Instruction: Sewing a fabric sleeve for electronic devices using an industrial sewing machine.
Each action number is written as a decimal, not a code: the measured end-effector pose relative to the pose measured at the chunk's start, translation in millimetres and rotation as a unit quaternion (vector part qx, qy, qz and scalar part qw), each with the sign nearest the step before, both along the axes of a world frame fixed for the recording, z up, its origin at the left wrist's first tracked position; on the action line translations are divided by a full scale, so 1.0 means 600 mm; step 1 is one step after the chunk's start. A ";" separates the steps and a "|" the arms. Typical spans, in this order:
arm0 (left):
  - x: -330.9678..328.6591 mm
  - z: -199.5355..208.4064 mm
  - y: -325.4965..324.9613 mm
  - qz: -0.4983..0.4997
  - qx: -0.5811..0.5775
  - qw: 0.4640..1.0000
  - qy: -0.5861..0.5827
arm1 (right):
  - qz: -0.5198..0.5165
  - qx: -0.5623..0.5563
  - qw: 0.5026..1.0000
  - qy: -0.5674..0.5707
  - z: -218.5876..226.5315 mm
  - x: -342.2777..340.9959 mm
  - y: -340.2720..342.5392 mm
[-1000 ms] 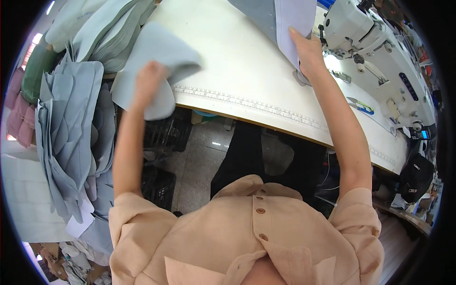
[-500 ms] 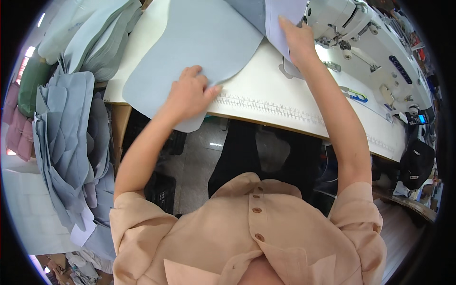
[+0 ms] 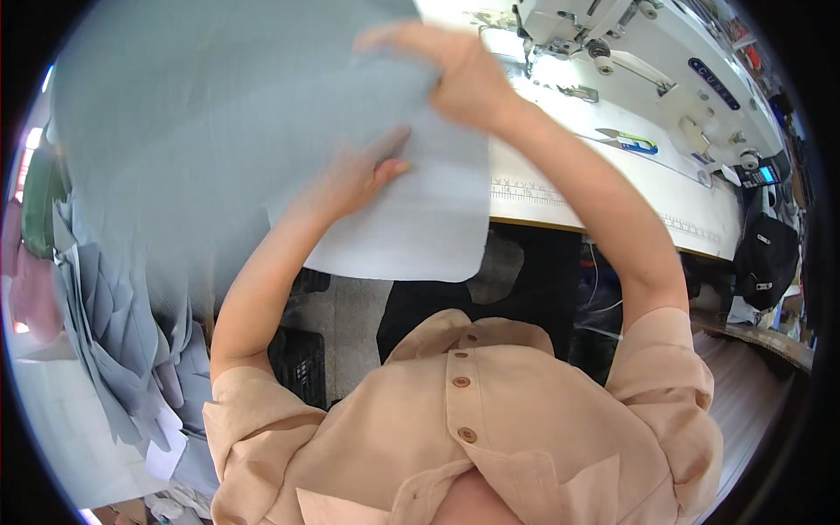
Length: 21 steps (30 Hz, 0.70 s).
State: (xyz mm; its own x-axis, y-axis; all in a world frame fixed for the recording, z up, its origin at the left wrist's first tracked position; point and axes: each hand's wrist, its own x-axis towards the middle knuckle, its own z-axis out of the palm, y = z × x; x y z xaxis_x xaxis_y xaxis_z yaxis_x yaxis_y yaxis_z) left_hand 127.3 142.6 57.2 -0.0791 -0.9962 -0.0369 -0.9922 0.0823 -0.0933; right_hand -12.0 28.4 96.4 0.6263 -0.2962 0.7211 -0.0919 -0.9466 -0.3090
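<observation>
A large grey-blue fabric piece [image 3: 201, 166], smeared by motion, spreads across the left side of the white table. Its smoother, paler end [image 3: 420, 232] hangs over the table's front edge. My right hand [image 3: 472, 83] is over the fabric's upper right part and grips it there, with its blurred fingers pointing left. Lower down, my left hand [image 3: 354, 179] lies against the same fabric, thumb apart from the forefinger; its other fingers are blurred.
A white sewing machine [image 3: 604, 44] stands at the back right. Thread snips [image 3: 632, 142] with a green and blue handle lie near its base. Along the front runs a printed ruler [image 3: 534, 188]. Draped grey fabric pieces [image 3: 114, 341] hang at the left, with a black crate [image 3: 300, 363] below.
My right hand has swept left and slightly down, away from the machine. The fabric has swung left and toward me, covering the table's left part. My left hand has stayed nearly in place.
</observation>
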 end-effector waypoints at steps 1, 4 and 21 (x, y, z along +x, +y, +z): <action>-0.003 -0.001 -0.013 -0.021 0.021 1.000 -0.002 | 0.044 -0.113 0.993 -0.007 -0.030 -0.011 0.004; 0.218 -0.034 0.197 -0.016 -0.031 0.973 0.226 | 0.040 -0.138 0.981 0.131 -0.105 -0.052 0.033; -0.040 -0.013 -0.273 -0.179 -0.127 0.970 0.102 | 0.068 -0.090 0.983 0.146 -0.145 -0.066 0.033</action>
State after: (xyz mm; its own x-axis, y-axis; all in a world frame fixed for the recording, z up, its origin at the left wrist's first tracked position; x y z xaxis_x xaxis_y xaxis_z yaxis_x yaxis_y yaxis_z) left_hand 103.4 -21.1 49.6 -0.4011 -0.8784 0.2599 -0.9044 0.4249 0.0401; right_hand -51.8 48.3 9.6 0.8396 -0.0804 0.5373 -0.0212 -0.9931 -0.1153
